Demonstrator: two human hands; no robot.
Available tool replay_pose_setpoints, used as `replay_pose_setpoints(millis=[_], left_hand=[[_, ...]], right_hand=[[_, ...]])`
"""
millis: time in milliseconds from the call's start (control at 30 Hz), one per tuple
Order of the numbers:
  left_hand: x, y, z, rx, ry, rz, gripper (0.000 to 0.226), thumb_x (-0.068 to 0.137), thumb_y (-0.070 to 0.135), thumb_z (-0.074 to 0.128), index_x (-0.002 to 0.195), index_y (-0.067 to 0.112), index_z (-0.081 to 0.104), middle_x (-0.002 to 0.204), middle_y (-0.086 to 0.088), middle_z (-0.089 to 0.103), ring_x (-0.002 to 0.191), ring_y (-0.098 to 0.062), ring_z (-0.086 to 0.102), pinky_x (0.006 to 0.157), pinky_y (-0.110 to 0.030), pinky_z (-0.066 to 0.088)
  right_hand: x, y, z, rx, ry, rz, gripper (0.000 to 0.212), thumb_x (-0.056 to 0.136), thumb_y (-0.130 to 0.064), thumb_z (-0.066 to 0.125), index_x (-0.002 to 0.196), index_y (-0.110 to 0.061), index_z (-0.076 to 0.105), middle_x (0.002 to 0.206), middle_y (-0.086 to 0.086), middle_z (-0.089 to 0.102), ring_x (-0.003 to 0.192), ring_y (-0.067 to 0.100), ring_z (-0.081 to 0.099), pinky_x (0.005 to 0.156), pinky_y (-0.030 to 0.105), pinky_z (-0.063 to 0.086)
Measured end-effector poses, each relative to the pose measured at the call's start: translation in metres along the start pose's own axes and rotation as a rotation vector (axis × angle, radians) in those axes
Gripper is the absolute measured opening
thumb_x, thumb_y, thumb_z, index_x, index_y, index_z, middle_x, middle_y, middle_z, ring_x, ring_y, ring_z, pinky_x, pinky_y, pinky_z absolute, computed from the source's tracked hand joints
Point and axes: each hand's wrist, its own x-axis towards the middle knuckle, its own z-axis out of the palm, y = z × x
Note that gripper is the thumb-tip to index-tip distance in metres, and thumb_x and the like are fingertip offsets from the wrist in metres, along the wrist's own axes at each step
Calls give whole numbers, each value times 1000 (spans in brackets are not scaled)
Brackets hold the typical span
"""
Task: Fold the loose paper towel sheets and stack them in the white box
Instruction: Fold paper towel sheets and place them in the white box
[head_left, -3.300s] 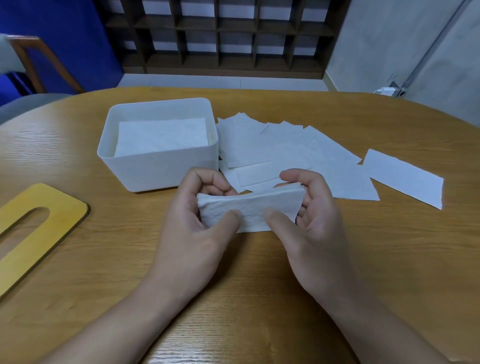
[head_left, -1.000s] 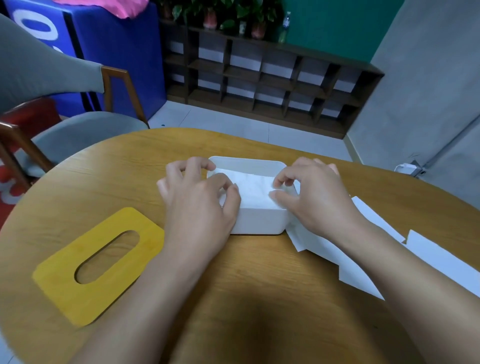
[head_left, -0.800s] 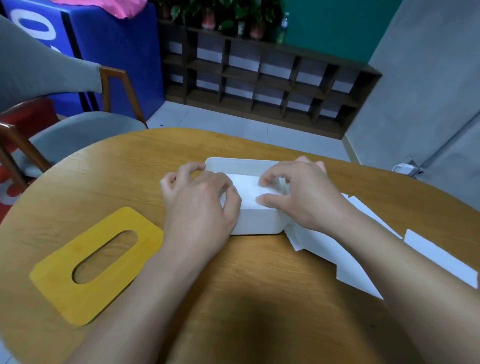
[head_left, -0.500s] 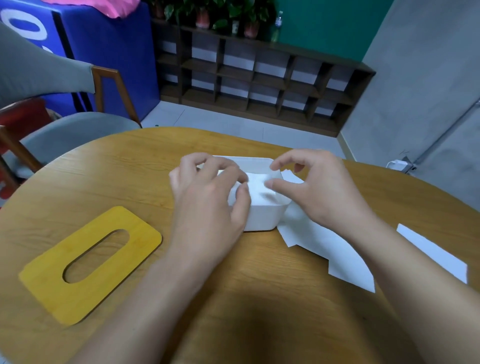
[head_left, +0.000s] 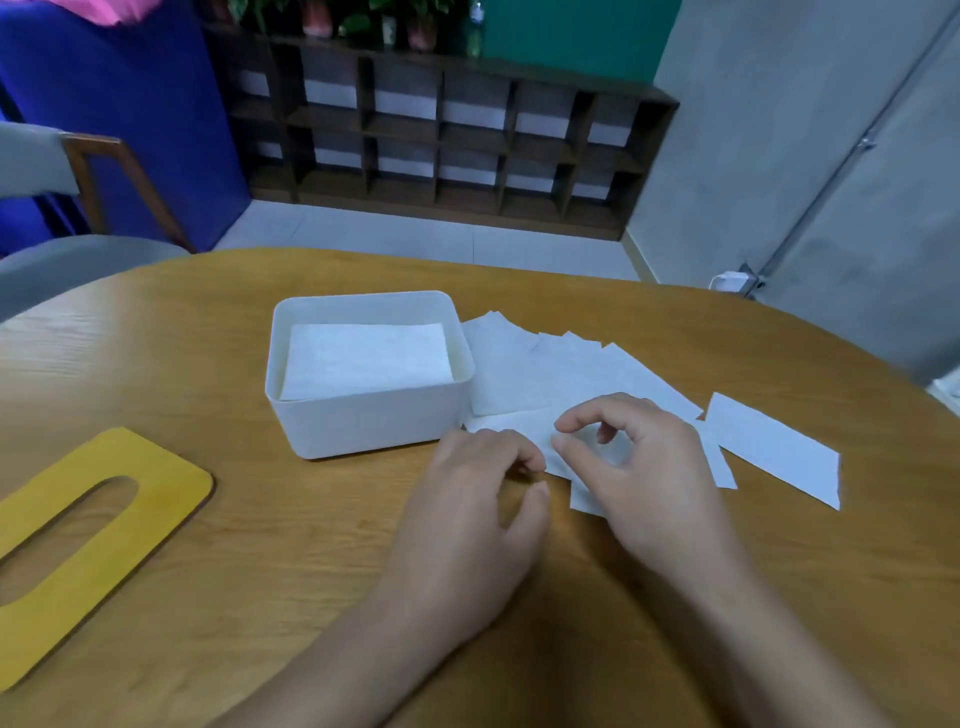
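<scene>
Pickup step: L hand (head_left: 467, 499) curled, holding nothing; R hand (head_left: 631, 467) pinch half-closed, not yet gripping sheets (head_left: 597, 379) beside box (head_left: 363, 421). Next: lift 1, fold.

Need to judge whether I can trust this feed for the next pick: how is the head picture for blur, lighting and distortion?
Head view: slightly soft overall, the right hand and left hand a little motion-blurred; lighting dim and even, no glare on the wooden table; wide-angle bending curves the table edge; white box and loose sheets still read clearly.
</scene>
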Motion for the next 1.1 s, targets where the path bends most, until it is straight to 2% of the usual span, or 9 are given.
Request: replay_pose_setpoints(millis=[233,433,533,633,700,767,833,967,1100], left_hand=[[-2,-9,11,161,-95,57,19,100,35,72,119,38,69,114,28,64,120,-3,50,100,-21,44],[-2,-10,20,333,-144,115,39,100,39,71,138,35,68,140,27,62,126,-12,49,104,-38,49],[-1,-11,21,368,-149,124,37,100,40,71,137,34,67,140,28,63,126,-15,50,100,-44,49],[-7,-7,20,381,-178,155,33,101,42,69,133,35,71,141,26,65,128,-14,50,101,-43,46],[-13,-3,21,358,-202,191,30,103,42,67,132,36,73,141,27,65,129,-13,50,102,-38,42],[-18,-1,24,335,-234,228,28,104,42,66,130,36,73,140,28,64,127,-12,50,101,-37,41],[-20,1,25,310,-258,257,27,105,42,66,131,38,73,138,30,63,126,-9,50,102,-33,41],[-17,-1,21,214,-238,222,25,106,41,67,130,40,74,132,35,65,126,-10,54,103,-31,43],[-16,-4,19,200,-184,195,21,105,37,68,125,36,77,128,31,68,124,-14,57,102,-38,50]], right_hand=[[-18,43,-2,-83,27,11,7,94,-33,82,95,-37,77,101,-24,71,105,6,60,97,47,51],[-15,49,-2,-203,-16,-43,5,97,-35,78,102,-34,79,105,-20,67,104,6,51,96,34,41],[-17,53,-3,-256,-65,-75,6,100,-40,73,97,-36,77,102,-20,63,103,5,50,96,27,29],[-18,58,-12,-308,-24,-86,15,102,-42,71,89,-35,76,95,-19,61,99,7,52,98,30,29],[-16,60,-17,-286,13,-50,12,101,-41,72,91,-35,75,97,-20,62,99,6,52,97,29,28],[-15,61,-18,-263,20,-41,7,98,-38,77,105,-36,76,107,-19,63,108,6,53,99,26,25],[-16,64,-15,-282,-41,-82,28,97,-38,79,124,-36,74,124,-20,62,122,6,51,107,23,22],[-17,62,-14,-286,-118,-110,48,99,-43,74,145,-35,62,150,-22,56,144,5,42,121,17,9],[-10,57,-13,-208,-20,41,63,101,-58,66,157,-39,45,153,-28,45,147,0,26,123,28,19]])
